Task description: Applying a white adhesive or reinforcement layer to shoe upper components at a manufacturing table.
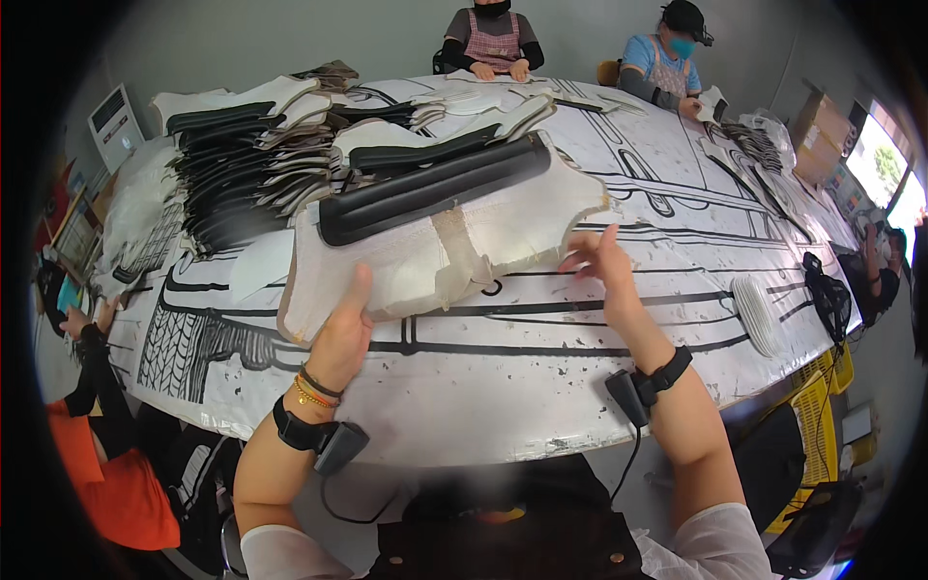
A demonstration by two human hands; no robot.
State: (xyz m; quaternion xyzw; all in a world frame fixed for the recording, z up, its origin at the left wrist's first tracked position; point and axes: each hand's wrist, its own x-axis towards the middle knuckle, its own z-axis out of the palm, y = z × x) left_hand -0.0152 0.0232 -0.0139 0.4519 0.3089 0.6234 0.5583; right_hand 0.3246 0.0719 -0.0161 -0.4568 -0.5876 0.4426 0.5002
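Note:
An off-white, fabric-backed panel point(387, 274) with a padded black strip point(435, 188) along its far side is tilted up in front of me. A brownish tape-like band crosses its middle. My left hand point(343, 338) grips its near left edge, thumb on top and fingers hidden beneath. Close to the panel's right end, my right hand point(604, 266) has its fingers apart and holds nothing; whether a fingertip touches the edge I cannot tell. Behind the panel lie similar black-and-white pieces point(425, 155), and a tall stack of them point(232, 164) rises at the left.
A white table point(483, 406) with black line drawings spreads before me. A bundle of pale strips point(756, 314) and black cords point(826, 295) lie at the right. Yellow crates point(817, 425) stand below. Two people work across the table; others sit at left and right.

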